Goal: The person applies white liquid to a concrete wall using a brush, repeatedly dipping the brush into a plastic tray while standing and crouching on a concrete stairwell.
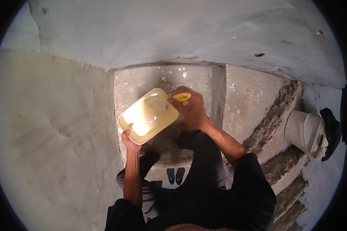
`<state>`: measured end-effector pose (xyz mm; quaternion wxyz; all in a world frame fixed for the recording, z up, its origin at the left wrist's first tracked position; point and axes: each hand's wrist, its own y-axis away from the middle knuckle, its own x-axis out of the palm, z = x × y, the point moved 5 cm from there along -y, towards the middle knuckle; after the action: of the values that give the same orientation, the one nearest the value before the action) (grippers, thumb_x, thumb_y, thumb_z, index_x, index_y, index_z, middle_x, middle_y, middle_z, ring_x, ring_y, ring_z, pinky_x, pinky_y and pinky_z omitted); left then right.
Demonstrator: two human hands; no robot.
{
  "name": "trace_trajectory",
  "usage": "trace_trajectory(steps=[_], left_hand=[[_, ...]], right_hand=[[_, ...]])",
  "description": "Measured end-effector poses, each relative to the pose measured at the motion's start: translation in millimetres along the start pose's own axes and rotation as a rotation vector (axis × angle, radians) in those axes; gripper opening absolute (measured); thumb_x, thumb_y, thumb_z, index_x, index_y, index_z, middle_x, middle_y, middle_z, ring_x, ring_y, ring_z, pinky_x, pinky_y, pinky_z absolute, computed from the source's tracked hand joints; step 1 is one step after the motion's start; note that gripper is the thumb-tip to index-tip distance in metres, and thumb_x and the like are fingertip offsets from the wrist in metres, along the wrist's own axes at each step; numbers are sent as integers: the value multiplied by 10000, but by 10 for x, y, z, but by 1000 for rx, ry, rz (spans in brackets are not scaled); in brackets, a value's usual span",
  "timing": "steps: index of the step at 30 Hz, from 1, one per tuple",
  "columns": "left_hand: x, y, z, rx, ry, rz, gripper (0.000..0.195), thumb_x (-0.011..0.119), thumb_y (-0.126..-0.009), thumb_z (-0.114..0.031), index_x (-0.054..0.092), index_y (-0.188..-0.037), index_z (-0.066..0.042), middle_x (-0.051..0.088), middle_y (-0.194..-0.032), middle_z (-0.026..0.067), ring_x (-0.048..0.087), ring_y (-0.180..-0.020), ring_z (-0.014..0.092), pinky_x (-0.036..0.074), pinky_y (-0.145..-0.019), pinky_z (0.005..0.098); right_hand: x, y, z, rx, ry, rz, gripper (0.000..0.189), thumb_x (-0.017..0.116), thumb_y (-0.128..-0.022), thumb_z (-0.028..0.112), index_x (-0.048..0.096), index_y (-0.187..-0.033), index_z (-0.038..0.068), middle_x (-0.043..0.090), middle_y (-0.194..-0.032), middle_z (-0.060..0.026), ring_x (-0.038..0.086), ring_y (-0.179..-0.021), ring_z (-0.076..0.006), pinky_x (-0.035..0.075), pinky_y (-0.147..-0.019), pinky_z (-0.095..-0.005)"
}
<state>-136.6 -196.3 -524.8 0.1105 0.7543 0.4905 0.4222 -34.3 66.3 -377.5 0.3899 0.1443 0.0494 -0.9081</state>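
Observation:
My left hand grips the near left corner of a rectangular, pale yellow plastic tub, thumb over the rim. A pale liquid, probably paint, lies in the tub, bright under a strong light. My right hand holds a brush by its yellow handle over the tub's right end. The brush head is down inside the tub; whether it touches the liquid I cannot tell. My right fingers partly hide the tub's far right rim.
I stand on a paint-spotted concrete landing. Rough stair steps with broken edges curve down at right. A whitish bucket stands there beside a black object. Plastered walls rise at left and ahead. Dark slippers lie below.

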Motion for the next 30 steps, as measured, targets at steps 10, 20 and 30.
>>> trace_trajectory(steps=[10,20,30], left_hand=[[-640,-1116,920,-17,53,-19,650,566,-768,-395,514,-1260,26,615,-1155,157,618,-1036,290,500,-901,404],[-886,-2259,1827,76,174,285,626,548,-797,-334,474,-1318,8,620,-1168,150,633,-1035,267,516,-910,364],[-1024,-2456,2453,102,68,170,491,593,-783,-194,530,-1226,7,608,-1087,87,599,-997,196,476,-871,319]], right_hand=[[475,-387,-1307,15,30,147,113,705,-870,122,674,-888,15,593,-698,32,476,-613,-38,392,-546,-224],[756,-597,-2388,-9,-13,105,174,713,-880,206,674,-916,40,615,-722,16,521,-617,-54,437,-529,-228],[737,-426,-3037,-27,30,79,195,685,-895,202,652,-925,12,638,-758,-26,556,-627,-81,474,-533,-247]])
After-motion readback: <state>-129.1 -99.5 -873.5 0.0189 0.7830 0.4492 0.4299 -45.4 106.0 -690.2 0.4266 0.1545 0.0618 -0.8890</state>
